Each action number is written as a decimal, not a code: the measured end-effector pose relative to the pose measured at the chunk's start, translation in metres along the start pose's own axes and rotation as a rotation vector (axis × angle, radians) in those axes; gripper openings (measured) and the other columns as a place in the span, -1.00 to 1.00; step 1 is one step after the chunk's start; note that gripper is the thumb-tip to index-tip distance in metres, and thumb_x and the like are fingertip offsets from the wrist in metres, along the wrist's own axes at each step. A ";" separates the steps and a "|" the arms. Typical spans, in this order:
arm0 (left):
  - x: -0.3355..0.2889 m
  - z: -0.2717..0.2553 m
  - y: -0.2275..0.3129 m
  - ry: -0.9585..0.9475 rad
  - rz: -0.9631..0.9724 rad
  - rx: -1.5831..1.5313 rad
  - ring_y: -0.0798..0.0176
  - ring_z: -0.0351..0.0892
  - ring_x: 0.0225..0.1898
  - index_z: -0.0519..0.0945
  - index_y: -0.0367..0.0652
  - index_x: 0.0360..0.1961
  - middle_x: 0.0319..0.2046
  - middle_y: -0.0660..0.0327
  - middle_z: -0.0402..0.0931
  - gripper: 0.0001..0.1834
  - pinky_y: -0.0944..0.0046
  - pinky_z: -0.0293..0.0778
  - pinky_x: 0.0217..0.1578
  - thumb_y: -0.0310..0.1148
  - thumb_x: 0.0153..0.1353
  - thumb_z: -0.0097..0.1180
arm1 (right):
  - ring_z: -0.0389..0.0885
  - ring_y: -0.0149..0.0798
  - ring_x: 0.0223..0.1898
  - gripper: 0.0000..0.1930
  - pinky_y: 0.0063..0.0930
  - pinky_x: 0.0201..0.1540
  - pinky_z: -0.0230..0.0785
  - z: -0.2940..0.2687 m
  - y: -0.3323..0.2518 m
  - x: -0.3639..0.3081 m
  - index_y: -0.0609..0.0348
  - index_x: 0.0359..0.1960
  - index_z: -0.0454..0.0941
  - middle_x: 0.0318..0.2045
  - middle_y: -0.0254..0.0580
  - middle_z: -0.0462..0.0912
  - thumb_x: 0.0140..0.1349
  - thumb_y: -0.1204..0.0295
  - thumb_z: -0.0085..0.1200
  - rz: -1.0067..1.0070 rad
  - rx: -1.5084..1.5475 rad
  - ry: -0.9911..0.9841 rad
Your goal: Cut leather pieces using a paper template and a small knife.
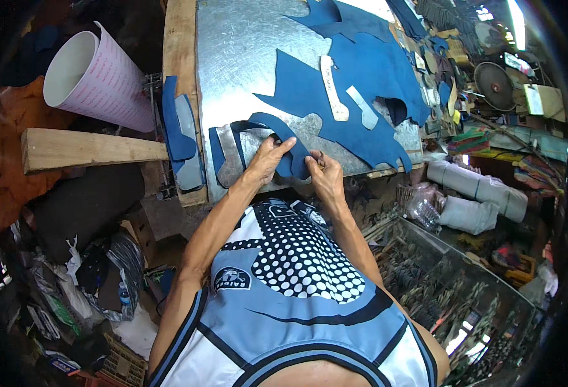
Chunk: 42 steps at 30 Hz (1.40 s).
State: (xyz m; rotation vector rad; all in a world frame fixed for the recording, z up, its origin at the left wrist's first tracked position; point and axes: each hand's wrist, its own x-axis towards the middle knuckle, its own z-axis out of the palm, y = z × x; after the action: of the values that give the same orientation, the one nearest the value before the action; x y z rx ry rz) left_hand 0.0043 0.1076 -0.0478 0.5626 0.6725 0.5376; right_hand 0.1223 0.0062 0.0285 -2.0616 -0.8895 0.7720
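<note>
My left hand is closed on a curved strip of blue leather, its thumb lying on top and its fingers underneath. At the strip's right edge my right hand pinches the leather; something small and dark shows at its fingers, too hidden to name. Beside my left wrist lies a grey, long-shaped template, with blue leather under or next to it. Farther off, a large cut-up sheet of blue leather spreads over the metal-topped table. A whitish template and a smaller pale one rest on that leather.
Blue and grey cut pieces hang at the table's wooden left edge. A wooden beam juts out there, below a pinkish-white rolled sheet. Wrapped rolls and a glass-topped case of tools stand at the right.
</note>
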 end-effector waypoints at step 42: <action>-0.017 0.007 0.005 0.032 0.056 0.111 0.46 0.53 -0.27 0.56 -0.25 -0.02 -0.24 0.30 0.58 -0.77 0.44 0.48 -0.19 -0.36 0.40 0.06 | 0.70 -0.31 -0.21 -0.69 -0.50 -0.08 0.52 0.008 0.033 0.005 0.43 -0.02 0.63 -0.29 -0.02 0.74 0.28 0.46 0.18 0.057 0.080 -0.103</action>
State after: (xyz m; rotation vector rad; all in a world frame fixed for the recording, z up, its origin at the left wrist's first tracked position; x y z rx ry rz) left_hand -0.0036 0.0986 -0.0330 0.6792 0.7215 0.5647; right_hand 0.1302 -0.0023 -0.0044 -1.9995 -0.8449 0.9364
